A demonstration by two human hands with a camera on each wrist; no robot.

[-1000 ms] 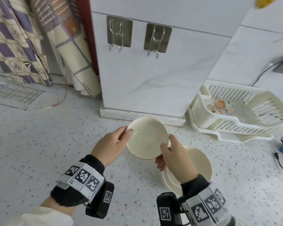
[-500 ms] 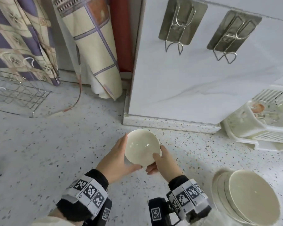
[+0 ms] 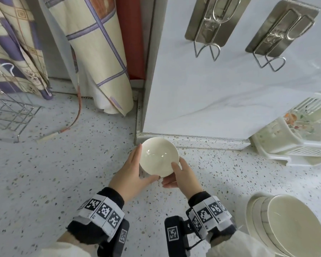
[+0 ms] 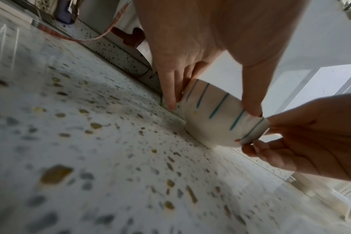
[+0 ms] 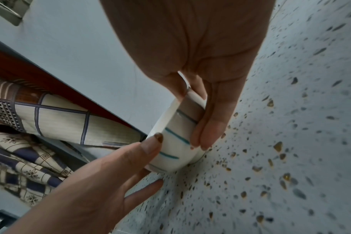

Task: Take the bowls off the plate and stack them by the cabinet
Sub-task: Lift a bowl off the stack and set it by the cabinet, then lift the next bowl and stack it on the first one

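Bowl sits upright on the speckled countertop, its base touching the surface just in front of the corner of the white marble-look cabinet. It is cream inside, with thin teal stripes down its outer wall, plain in both wrist views. Both hands hold it: the left hand cups the left side, thumb along the near rim and fingers against the wall, while the right hand pinches the near right rim between thumb and fingers. Each wrist wears a black band with printed square markers.

Remaining cream dishes stand stacked on the plate near the counter's front right edge, well apart from the bowl. A white plastic dish rack stands against the cabinet's right end. Two metal wall hooks hang on the cabinet face. Patterned cloth hangs to the cabinet's left, and a wire rack rests at the counter's far left.
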